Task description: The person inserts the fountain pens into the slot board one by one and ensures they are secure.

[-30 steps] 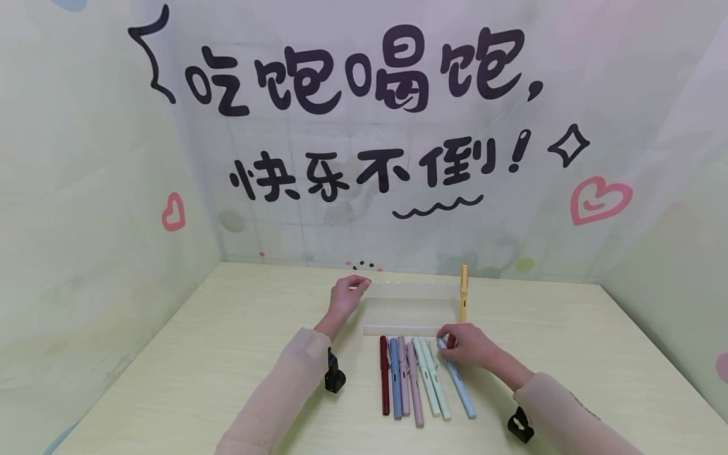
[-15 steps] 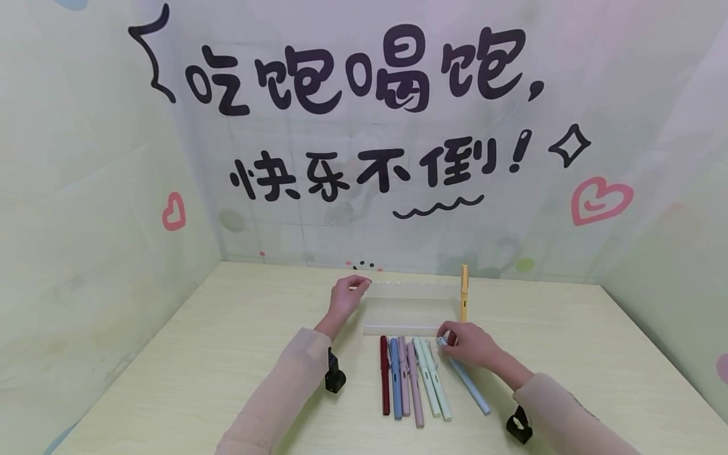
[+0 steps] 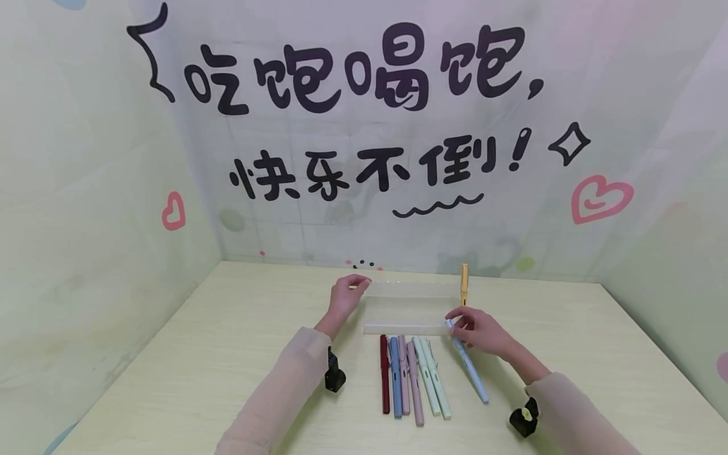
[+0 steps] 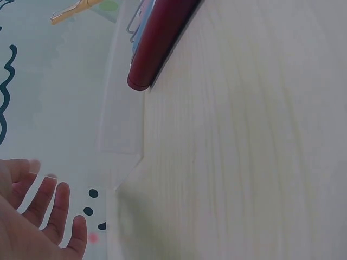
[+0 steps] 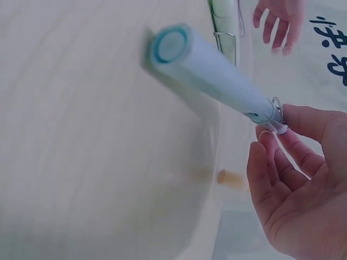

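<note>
Worktop [image 3: 199,354]: pale wood-grain, its far edge set against a printed fabric wall [image 3: 341,246].

Rack, one: long, clear plastic, with a translucent front strip [image 3: 404,329]. Placed close to the worktop's far edge and parallel to it.

Left hand [image 3: 347,297]: thumb and forefinger pinch the rack's far-left corner, the other fingers spread; presumably a steadying hold, since so light a piece could slide.

Pen, glossy orange-yellow, slim, with clip [image 3: 464,278]: at the rack's right end, cap toward the worktop's far edge. Partly behind the right hand; whether it touches the rack is hard to tell.

Right hand [image 3: 480,330]: thumb and fingertips grasp a light-blue slim pen [image 3: 471,370] by its clipped cap end, near the rack's front right corner. The barrel slants down toward the worktop's near side; the cap-end grip probably leaves it free to swing.

Pens, six, lying between rack and near side, listed from the worktop's left edge: dark-red [image 3: 385,376]; mid-blue [image 3: 396,379]; two mauve [image 3: 416,385]; two pale mint-green [image 3: 439,385]. Cap ends face the rack, perhaps for ready pinching.
</note>
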Action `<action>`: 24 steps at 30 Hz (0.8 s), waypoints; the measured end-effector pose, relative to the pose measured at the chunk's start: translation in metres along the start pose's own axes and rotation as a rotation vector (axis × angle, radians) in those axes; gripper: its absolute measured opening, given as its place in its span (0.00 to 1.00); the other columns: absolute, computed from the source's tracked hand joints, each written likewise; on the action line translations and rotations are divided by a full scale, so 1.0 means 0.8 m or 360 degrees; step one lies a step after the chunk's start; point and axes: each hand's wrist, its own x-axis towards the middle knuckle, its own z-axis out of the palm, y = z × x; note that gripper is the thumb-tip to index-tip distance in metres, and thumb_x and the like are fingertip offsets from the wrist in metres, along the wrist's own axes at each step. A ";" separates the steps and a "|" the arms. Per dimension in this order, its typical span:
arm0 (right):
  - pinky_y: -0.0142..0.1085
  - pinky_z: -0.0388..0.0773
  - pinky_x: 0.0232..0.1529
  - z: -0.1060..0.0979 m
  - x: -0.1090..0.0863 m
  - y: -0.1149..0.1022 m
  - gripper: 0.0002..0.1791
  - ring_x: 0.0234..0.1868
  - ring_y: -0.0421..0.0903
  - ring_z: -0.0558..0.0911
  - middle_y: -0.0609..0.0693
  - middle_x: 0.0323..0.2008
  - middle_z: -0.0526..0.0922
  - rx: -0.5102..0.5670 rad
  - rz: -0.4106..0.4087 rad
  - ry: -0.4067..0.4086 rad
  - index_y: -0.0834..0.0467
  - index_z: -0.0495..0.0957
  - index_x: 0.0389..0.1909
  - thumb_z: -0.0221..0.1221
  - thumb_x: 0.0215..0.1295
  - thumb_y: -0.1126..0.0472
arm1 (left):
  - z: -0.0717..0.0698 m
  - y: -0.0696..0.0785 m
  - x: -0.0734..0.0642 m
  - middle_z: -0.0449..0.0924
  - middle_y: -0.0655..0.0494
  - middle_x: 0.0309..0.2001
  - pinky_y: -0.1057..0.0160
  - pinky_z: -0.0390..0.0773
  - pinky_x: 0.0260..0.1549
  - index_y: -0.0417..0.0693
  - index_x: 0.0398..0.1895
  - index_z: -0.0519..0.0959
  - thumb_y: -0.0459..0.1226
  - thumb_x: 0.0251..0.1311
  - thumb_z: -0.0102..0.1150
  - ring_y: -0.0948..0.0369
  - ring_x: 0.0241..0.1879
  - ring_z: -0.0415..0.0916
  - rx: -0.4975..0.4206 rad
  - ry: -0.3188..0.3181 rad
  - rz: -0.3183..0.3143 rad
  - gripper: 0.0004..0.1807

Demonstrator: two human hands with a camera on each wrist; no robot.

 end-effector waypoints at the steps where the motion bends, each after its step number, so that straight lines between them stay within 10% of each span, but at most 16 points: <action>1: 0.38 0.75 0.22 -0.002 0.000 0.000 0.13 0.24 0.47 0.73 0.52 0.26 0.74 0.0030 0.0009 0.0008 0.67 0.70 0.44 0.53 0.59 0.68 | -0.001 0.000 0.000 0.77 0.51 0.35 0.60 0.74 0.36 0.41 0.37 0.79 0.38 0.59 0.53 0.56 0.38 0.73 -0.0004 0.0001 0.0003 0.10; 24: 0.43 0.75 0.26 -0.020 0.016 -0.005 0.19 0.27 0.47 0.74 0.56 0.29 0.75 0.0243 0.0024 0.0199 0.69 0.67 0.49 0.56 0.59 0.63 | -0.001 0.000 0.000 0.77 0.51 0.36 0.60 0.74 0.37 0.40 0.38 0.79 0.38 0.59 0.53 0.55 0.39 0.73 0.0001 -0.0023 -0.0012 0.11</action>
